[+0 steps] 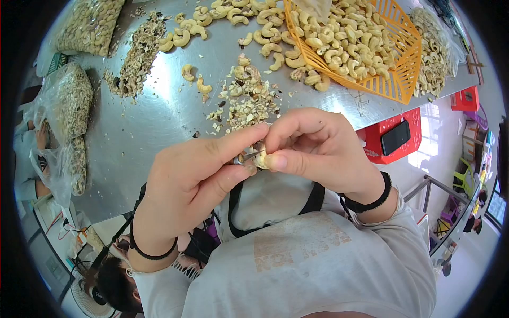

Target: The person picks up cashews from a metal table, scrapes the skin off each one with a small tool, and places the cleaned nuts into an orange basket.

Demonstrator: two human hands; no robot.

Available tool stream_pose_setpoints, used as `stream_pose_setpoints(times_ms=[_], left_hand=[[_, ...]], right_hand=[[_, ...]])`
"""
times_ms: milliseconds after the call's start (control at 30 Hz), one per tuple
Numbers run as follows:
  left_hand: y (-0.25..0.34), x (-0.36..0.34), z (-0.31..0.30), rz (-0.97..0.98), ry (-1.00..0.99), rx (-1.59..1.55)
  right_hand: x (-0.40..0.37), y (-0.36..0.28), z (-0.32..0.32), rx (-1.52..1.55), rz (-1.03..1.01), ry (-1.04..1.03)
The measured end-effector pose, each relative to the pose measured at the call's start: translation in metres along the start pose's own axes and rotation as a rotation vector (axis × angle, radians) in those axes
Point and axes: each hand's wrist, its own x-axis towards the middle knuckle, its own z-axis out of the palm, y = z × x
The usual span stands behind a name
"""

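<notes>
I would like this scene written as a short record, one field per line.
Left hand: pinches a small metal tool
Right hand: pinches a cashew
Tool tip: at the cashew; exact contact unclear
Table: metal, with scraps beyond the hands
Basket: orange, at upper right, holding many cashews
Phone: on red stool

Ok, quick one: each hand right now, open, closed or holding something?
Left hand: closed, holding a small metal tool.
Right hand: closed, pinching a cashew nut.

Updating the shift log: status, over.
Left hand gripping small tool. Right hand pinching cashew, tool tip at it. Nut fragments just beyond hands; nothing visibly blocking.
</notes>
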Motion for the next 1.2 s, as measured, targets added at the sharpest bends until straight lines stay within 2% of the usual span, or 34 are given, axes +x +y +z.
stream_pose_setpoints(times_ms=[100, 167, 267, 300, 367, 800, 900, 967, 1067, 1200], left_hand=[[-0.003, 0.0, -0.001, 0.011, -0.041, 0.071], [-0.009, 0.0, 0.004, 0.167, 0.045, 0.136], [-0.01, 0.003, 0.003, 0.185, 0.07, 0.147], [-0.009, 0.002, 0.002, 0.184, 0.07, 0.147], [-0.007, 0.0, 0.001, 0.007, 0.027, -0.012], [-0.004, -0.003, 0.001, 0.05, -0.039, 0.148], [-0.006, -0.003, 0.006, 0.061, -0.004, 0.196], [-0.01, 0.0, 0.011, 0.208, 0.146, 0.293], [-0.014, 0.001, 0.015, 0.276, 0.222, 0.365], [-0.016, 0.002, 0.015, 0.267, 0.227, 0.381]], right_hand=[[-0.001, 0.001, -0.001, -0.09, -0.011, 0.025], [-0.001, 0.002, -0.002, -0.124, -0.026, 0.025], [0.0, 0.005, -0.001, -0.155, -0.059, 0.038], [0.0, 0.006, 0.0, -0.153, -0.078, 0.05], [0.0, 0.004, 0.0, -0.162, -0.068, 0.059], [0.001, 0.002, -0.003, -0.212, -0.084, 0.086], [0.001, 0.001, -0.002, -0.244, -0.113, 0.109], [0.002, 0.002, -0.001, -0.298, -0.142, 0.135], [0.004, 0.004, 0.001, -0.364, -0.182, 0.183], [0.005, 0.008, 0.002, -0.433, -0.228, 0.233]])
